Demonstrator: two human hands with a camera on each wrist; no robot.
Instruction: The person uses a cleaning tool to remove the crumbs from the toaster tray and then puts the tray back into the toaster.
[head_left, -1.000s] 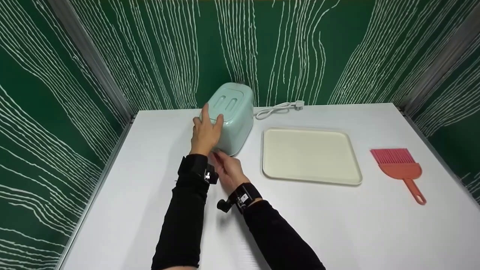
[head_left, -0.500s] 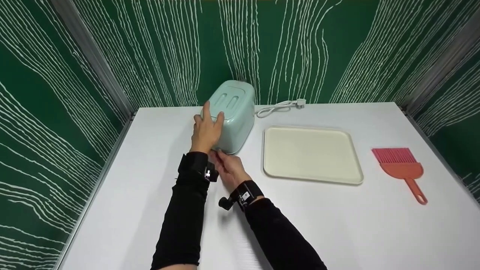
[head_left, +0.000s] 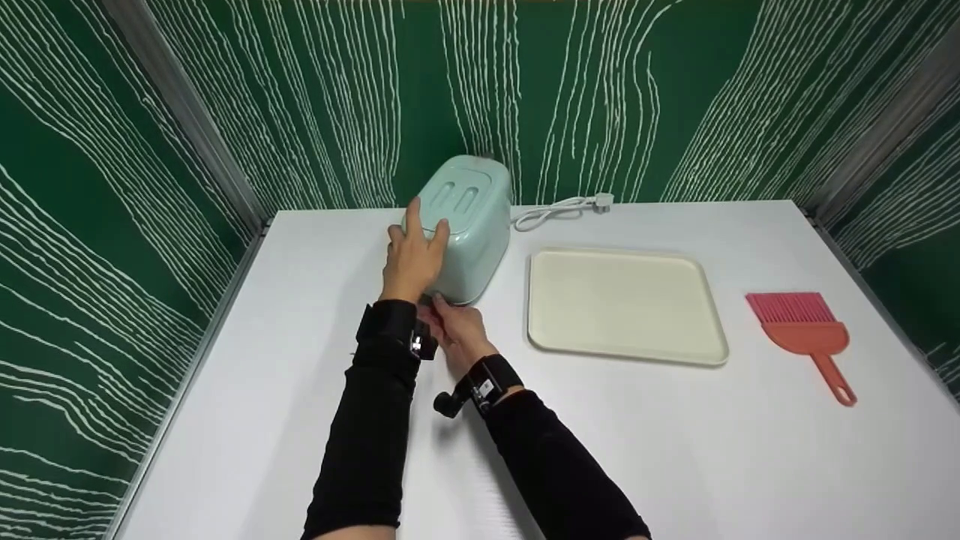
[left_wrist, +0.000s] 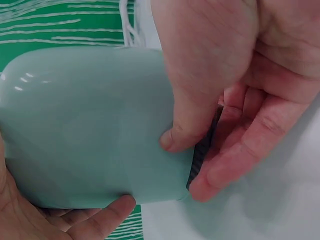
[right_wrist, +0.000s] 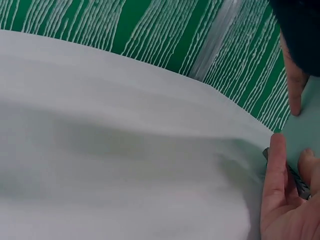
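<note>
A mint-green toaster with a lid over its top stands at the back of the table, its narrow end facing me. My left hand holds the near upper end, fingers spread over the top edge and sides. Low at the same end is my right hand. The left wrist view shows its thumb on the green body and its fingers behind a dark ridged strip at the toaster's lower edge, so the strip is pinched between them. How far the strip reaches under the toaster is hidden.
A white cord with a plug lies looped behind the toaster on the right. Beside the toaster is a cream tray. An orange dustpan with a pink brush lies farther right. Green patterned walls border the white table.
The whole head view has shifted slightly. Both hands keep their places on the toaster, which has not visibly moved on the table.
</note>
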